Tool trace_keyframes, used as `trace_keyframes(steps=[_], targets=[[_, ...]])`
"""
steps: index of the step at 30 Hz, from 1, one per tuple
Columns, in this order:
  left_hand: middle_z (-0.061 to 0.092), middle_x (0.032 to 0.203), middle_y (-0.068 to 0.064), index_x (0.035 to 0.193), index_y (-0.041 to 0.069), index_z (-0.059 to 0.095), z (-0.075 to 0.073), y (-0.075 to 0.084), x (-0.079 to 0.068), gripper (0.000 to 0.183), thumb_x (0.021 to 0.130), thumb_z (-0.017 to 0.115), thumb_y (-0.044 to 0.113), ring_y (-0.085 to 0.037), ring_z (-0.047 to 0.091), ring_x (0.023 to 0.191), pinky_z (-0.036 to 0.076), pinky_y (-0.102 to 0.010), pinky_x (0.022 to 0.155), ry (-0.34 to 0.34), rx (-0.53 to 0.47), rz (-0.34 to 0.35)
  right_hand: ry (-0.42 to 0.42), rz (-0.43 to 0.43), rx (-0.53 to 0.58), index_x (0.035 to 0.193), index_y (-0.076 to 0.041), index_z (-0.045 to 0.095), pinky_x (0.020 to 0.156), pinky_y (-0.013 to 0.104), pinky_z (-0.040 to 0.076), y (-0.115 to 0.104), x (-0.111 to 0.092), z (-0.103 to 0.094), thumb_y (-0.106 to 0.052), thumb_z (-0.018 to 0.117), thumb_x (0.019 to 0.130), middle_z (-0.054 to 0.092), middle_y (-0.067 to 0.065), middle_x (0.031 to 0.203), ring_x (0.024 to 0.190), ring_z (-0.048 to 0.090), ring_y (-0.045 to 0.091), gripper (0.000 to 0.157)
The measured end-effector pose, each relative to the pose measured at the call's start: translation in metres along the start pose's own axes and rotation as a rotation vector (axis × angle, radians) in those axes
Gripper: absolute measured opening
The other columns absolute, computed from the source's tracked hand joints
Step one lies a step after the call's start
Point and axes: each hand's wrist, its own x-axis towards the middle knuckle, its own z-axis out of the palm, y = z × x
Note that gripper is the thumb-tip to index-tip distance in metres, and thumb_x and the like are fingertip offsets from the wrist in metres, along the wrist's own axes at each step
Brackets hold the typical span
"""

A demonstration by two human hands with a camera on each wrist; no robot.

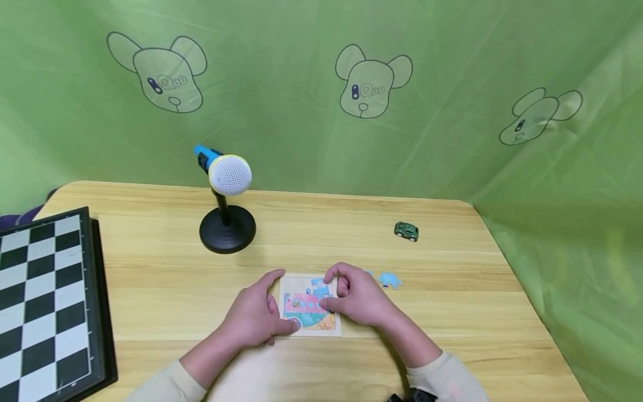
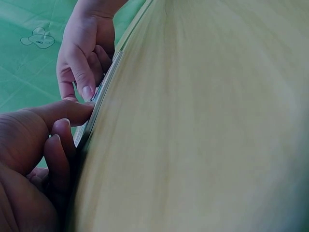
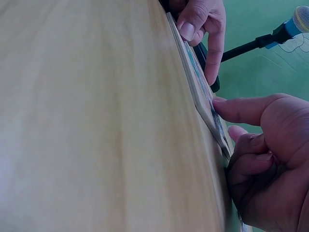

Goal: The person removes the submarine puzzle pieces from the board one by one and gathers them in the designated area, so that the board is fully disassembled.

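A small jigsaw puzzle in a pale frame lies on the table, its picture pink, teal and blue. My left hand holds the frame's left side, index finger at the far corner and thumb on the near edge. From the right, my right hand touches the puzzle: the thumb presses the picture and the index fingertip is at the upper right corner. A blue jigsaw piece sits in the picture's upper part, close to those fingertips. In the right wrist view, the right thumb lies straight against the board.
Beyond the right hand lies a loose blue jigsaw piece, with another partly hidden beside it. A green toy car stands farther back. To the left are a microphone on a black stand and a checkered board.
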Motion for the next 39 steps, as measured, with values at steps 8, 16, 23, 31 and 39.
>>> trace_keyframes(steps=[8,16,23,31,39], targets=[[0.058,0.064,-0.004,0.152,0.009,0.035,0.0,0.0,0.0,0.102,0.068,0.093,0.017,-0.018,0.056,0.039,0.044,-0.031,0.038,0.003,-0.005,0.0,0.002,0.02,-0.005,0.108,-0.011,0.065,0.063,0.03,0.043,0.001,-0.001,0.001,-0.017,0.089,0.076,0.04,-0.005,0.06,0.052,0.034,0.009,0.04],[0.057,0.064,-0.005,0.153,0.009,0.035,0.0,0.002,-0.001,0.103,0.068,0.093,0.017,-0.018,0.056,0.039,0.043,-0.031,0.038,-0.004,-0.011,0.008,0.002,0.02,-0.006,0.106,-0.01,0.064,0.064,0.03,0.044,0.002,-0.003,0.001,-0.019,0.09,0.074,0.038,-0.006,0.06,0.052,0.032,0.009,0.042],[0.057,0.064,-0.004,0.153,0.008,0.035,0.001,0.001,-0.001,0.103,0.068,0.093,0.016,-0.017,0.056,0.038,0.043,-0.03,0.038,-0.001,-0.005,0.014,0.037,0.005,0.014,0.106,-0.009,0.064,0.067,0.03,0.045,0.001,-0.01,0.002,-0.022,0.09,0.074,0.038,-0.006,0.062,0.055,0.034,0.008,0.043],[0.057,0.063,-0.004,0.153,0.007,0.035,0.0,0.001,-0.002,0.103,0.068,0.093,0.015,-0.017,0.056,0.038,0.044,-0.031,0.038,0.013,0.002,0.018,0.133,0.036,0.077,0.107,-0.014,0.065,0.087,0.034,0.047,0.007,-0.041,-0.014,-0.015,0.09,0.073,0.034,-0.006,0.062,0.057,0.033,0.007,0.043],[0.057,0.064,-0.005,0.153,0.007,0.034,0.001,0.001,-0.002,0.104,0.068,0.093,0.016,-0.016,0.054,0.037,0.042,-0.028,0.036,0.01,-0.027,0.016,0.266,0.092,0.096,0.108,-0.008,0.066,0.064,0.027,0.042,0.026,-0.071,-0.042,-0.012,0.09,0.073,0.034,-0.001,0.065,0.057,0.034,0.009,0.043]])
